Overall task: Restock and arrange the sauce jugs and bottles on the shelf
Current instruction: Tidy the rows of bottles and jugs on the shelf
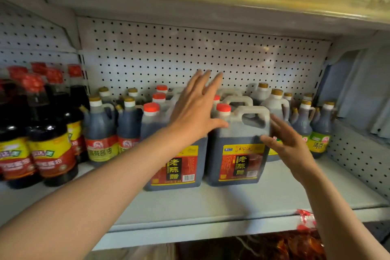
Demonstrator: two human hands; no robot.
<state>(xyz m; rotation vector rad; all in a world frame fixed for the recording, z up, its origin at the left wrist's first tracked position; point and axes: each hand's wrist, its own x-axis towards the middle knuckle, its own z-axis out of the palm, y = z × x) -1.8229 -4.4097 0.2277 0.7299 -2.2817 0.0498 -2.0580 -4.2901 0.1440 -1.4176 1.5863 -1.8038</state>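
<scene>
Two big dark vinegar jugs with red caps stand side by side on the white shelf (242, 202). My left hand (196, 112) hovers over the left jug (177, 167) with fingers spread, its thumb reaching toward the shoulder of the right jug (238, 154). My right hand (289, 143) is open beside the right jug's right edge, just below its handle; contact cannot be told. More red-capped jugs stand in rows behind these two.
Dark soy sauce bottles with red caps (48, 133) fill the shelf's left side. Smaller gold-capped handled bottles (101, 131) stand left of the jugs, and others (316, 129) to the right. A pegboard wall (190, 53) backs the shelf. Red packets (306, 221) lie below its front edge.
</scene>
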